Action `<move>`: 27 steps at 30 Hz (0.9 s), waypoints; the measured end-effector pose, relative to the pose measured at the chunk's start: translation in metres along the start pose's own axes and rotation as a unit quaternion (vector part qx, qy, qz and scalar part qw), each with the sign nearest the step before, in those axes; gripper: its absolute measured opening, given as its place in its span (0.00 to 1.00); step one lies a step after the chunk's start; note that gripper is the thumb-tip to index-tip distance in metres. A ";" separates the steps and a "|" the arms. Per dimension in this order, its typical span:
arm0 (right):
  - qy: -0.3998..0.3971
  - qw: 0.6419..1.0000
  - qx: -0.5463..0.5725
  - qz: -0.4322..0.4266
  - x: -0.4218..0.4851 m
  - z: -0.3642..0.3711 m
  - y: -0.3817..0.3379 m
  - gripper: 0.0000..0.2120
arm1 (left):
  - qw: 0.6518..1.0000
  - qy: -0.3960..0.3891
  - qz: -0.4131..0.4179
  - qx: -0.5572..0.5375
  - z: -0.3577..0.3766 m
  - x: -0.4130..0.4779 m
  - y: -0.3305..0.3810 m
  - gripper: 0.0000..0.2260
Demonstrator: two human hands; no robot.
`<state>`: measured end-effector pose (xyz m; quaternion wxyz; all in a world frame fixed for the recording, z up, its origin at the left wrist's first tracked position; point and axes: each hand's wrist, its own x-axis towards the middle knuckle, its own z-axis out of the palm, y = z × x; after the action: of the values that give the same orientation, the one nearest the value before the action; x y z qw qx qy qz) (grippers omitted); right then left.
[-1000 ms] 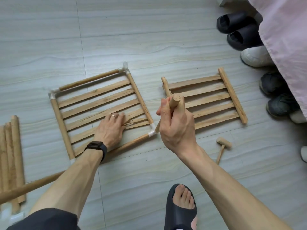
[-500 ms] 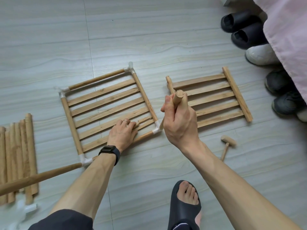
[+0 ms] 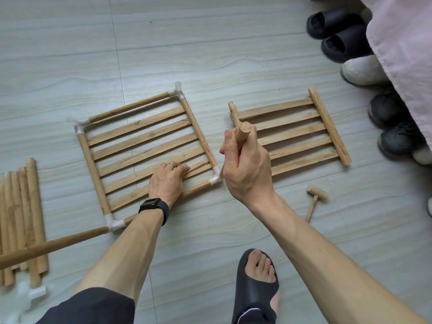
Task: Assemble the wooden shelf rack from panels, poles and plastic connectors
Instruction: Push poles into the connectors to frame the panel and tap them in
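The right hand [image 3: 245, 169] keeps its fist round the short pole [image 3: 244, 130]. The pole's lower end, below the little finger, still meets the white corner connector [image 3: 216, 180] of the framed panel [image 3: 145, 146]. The left hand [image 3: 166, 182] lay flat on the slats a second ago. Now its fingers [image 3: 180, 166] are bent, tips at a slat gap; whether they hook under I cannot tell. Beyond the right knuckles lies the second panel [image 3: 294, 136].

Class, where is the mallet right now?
Head view, right side: the mallet lies on the floor just below the unframed panel, right of the right hand.
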<state>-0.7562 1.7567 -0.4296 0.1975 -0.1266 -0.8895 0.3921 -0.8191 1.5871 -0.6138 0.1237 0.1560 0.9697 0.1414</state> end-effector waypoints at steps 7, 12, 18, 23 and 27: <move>-0.005 1.000 -0.001 -0.004 0.000 -0.003 -0.002 0.17 | 0.989 -0.075 0.067 0.109 -0.002 -0.008 -0.003 0.19; -0.018 1.000 -0.001 0.009 -0.002 -0.005 -0.002 0.20 | 0.977 -0.113 0.093 0.157 -0.005 -0.005 0.008 0.18; -0.016 1.000 0.008 -0.002 -0.003 -0.003 0.002 0.17 | 0.988 -0.090 0.052 0.114 -0.004 -0.010 0.016 0.12; -0.005 1.000 0.010 -0.016 -0.006 -0.003 0.004 0.14 | 0.985 -0.112 0.060 0.114 -0.011 0.004 0.022 0.17; -0.018 1.000 0.002 0.006 -0.005 -0.003 -0.001 0.16 | 0.979 -0.114 0.054 0.158 -0.004 0.001 0.036 0.11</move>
<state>-0.7502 1.7564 -0.4285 0.1791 -0.1240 -0.8913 0.3977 -0.8112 1.6192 -0.5994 0.1992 0.2413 0.9494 -0.0261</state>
